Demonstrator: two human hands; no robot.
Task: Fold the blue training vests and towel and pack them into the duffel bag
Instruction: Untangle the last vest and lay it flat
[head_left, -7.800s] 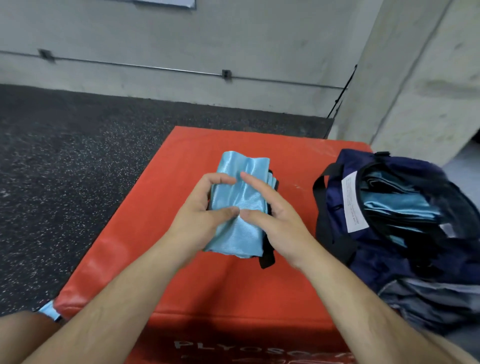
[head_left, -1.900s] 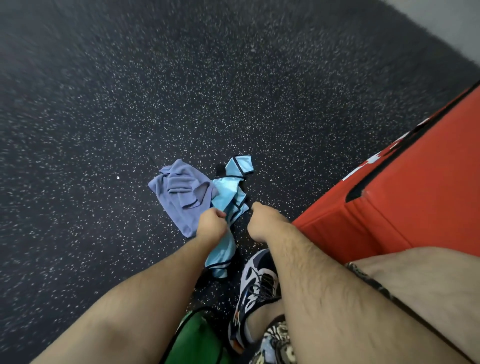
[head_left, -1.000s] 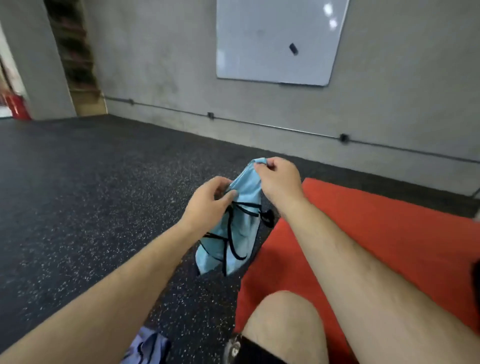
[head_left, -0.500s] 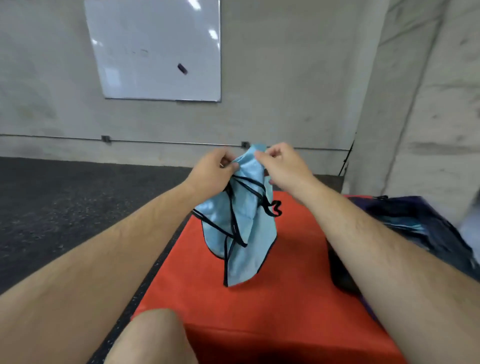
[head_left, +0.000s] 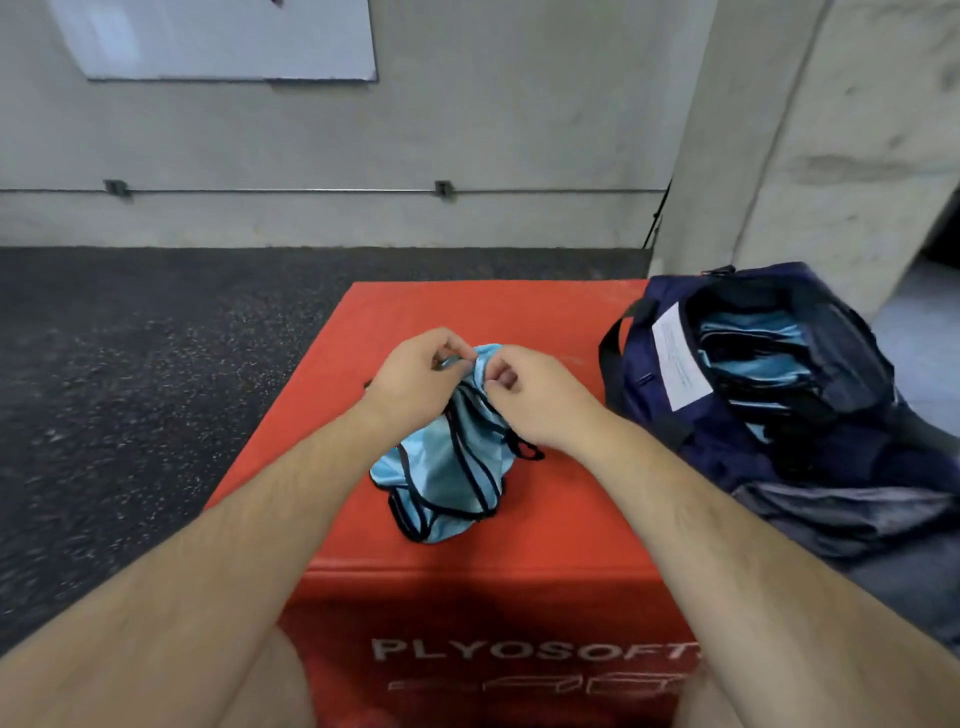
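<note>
So the grainy black rubber floor with white speckles (head_left: 130, 389) is taking up the whole left side, running up to a rough grey concrete wall (head_left: 493, 130). The big red padded vinyl box with white PLYOSOFT lettering on its front (head_left: 519, 322) is sitting right in the middle. The soft navy fabric duffel bag (head_left: 727, 457) is slumping on the box's right edge with its top gaping open, showing a flat stack of shiny light-blue folded vests (head_left: 748, 358) tucked inside, plus a white rectangular label (head_left: 678, 358) on the rim. The loose one, a silky light-blue mesh training vest with black trim (head_left: 447, 478), is bunching up in a crumpled heap on the middle of the box top. The left hand (head_left: 415, 384) and right hand (head_left: 530, 395) are both pinching its upper edge with curled fingers, close together, lifting that end while the rest is pooling on the vinyl.
</note>
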